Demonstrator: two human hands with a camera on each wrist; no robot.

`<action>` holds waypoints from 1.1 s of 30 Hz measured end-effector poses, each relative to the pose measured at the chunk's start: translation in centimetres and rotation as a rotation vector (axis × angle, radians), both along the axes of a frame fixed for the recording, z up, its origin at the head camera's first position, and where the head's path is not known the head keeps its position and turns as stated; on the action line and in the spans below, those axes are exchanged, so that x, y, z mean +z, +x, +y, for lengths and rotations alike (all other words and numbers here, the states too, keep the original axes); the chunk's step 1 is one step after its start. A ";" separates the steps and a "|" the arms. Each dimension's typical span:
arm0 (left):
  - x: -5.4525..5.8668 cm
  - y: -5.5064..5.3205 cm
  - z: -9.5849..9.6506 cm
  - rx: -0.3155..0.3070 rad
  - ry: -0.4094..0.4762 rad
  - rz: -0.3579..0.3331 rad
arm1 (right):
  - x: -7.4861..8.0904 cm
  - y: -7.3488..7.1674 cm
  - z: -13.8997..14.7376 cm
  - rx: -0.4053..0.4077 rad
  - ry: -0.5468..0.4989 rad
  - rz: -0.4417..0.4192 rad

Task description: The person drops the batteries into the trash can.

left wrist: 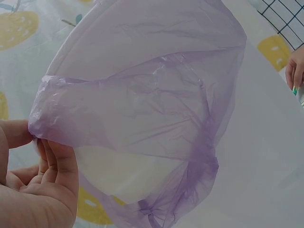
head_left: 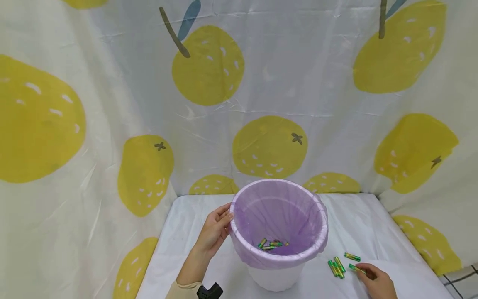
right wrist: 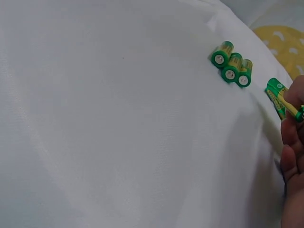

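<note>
A white bin point(head_left: 275, 277) with a purple plastic bag point(head_left: 278, 216) folded over its rim stands on the white cloth. My left hand point(head_left: 214, 231) grips the rim at its left side, thumb and fingers pinching the bag-covered edge point(left wrist: 45, 111). At the bottom of the bag lie several green and yellow batteries point(head_left: 275, 244). To the right of the bin my right hand point(head_left: 378, 283) pinches one battery point(head_left: 354, 268) between thumb and fingers. Beside it, a group of three batteries point(right wrist: 232, 66) lies close together on the cloth, with another single battery point(head_left: 352, 257) just behind.
White cloth point(head_left: 201, 207) covers the table. A curtain point(head_left: 272, 83) printed with yellow fruit hangs behind and along both sides. At the lower right, a dark grid pattern point(head_left: 461, 282) shows past the curtain.
</note>
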State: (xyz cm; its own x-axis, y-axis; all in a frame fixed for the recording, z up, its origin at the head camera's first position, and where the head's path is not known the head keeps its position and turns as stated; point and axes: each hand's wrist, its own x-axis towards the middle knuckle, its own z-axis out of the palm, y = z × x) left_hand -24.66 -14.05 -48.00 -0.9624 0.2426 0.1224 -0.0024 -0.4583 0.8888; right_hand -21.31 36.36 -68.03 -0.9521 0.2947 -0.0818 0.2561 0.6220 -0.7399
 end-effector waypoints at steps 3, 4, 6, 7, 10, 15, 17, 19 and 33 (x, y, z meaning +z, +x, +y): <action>0.2 -0.1 0.0 0.001 -0.001 -0.002 | -0.2 -0.4 -0.1 -0.022 -0.021 -0.010; 0.2 -0.1 0.0 0.000 0.002 -0.005 | -0.4 -0.3 -0.1 -0.031 -0.026 -0.010; 0.2 -0.1 0.1 0.002 0.005 -0.006 | -0.7 -0.4 -0.3 -0.048 -0.041 -0.002; 0.2 -0.1 0.1 0.004 0.008 -0.008 | -0.8 -0.4 -0.4 -0.054 -0.047 0.000; 0.2 -0.1 0.0 0.010 0.012 -0.014 | -1.1 -0.4 -0.5 -0.052 -0.068 -0.001; 0.0 0.0 0.0 0.007 0.012 -0.016 | -1.2 -0.3 -0.5 -0.043 -0.071 -0.014; 0.1 0.0 0.1 0.006 0.013 -0.010 | -1.1 -0.3 -0.5 -0.051 -0.063 -0.007; 0.1 0.0 0.1 0.006 0.010 -0.003 | -1.1 -0.3 -0.6 -0.061 -0.062 0.003; 0.1 -0.1 0.2 0.016 0.007 -0.015 | -1.3 -0.4 -1.0 -0.156 -0.142 0.030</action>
